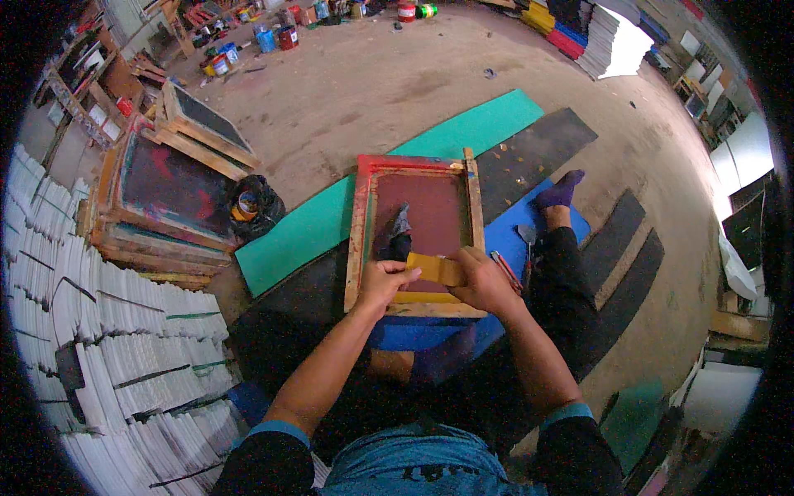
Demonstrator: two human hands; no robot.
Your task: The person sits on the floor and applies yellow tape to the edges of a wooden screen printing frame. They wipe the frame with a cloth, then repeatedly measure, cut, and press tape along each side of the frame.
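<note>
Between my hands a short mustard-brown strip [436, 269], which looks like packing tape, is stretched out. My left hand [384, 286] pinches its left end with thumb and fingers. At its right end my right hand [486, 283] is closed, the fingertips partly hidden. Both hands are over the near part of a wooden-framed printing screen [354, 240] with dark red mesh. A similar yellow-brown band runs along the screen's near inner edge. On the mesh, just beyond my left hand, rests a crumpled dark cloth [399, 236].
Under the screen lie green [463, 124], black and blue mats [513, 236]. Small tools [526, 234] lie right of it, near my outstretched leg. Stacked screens [169, 186] and a black bag with a tape roll [248, 205] stand left, beside tied white stacks [157, 355]. Paint cans [288, 37] stand far off.
</note>
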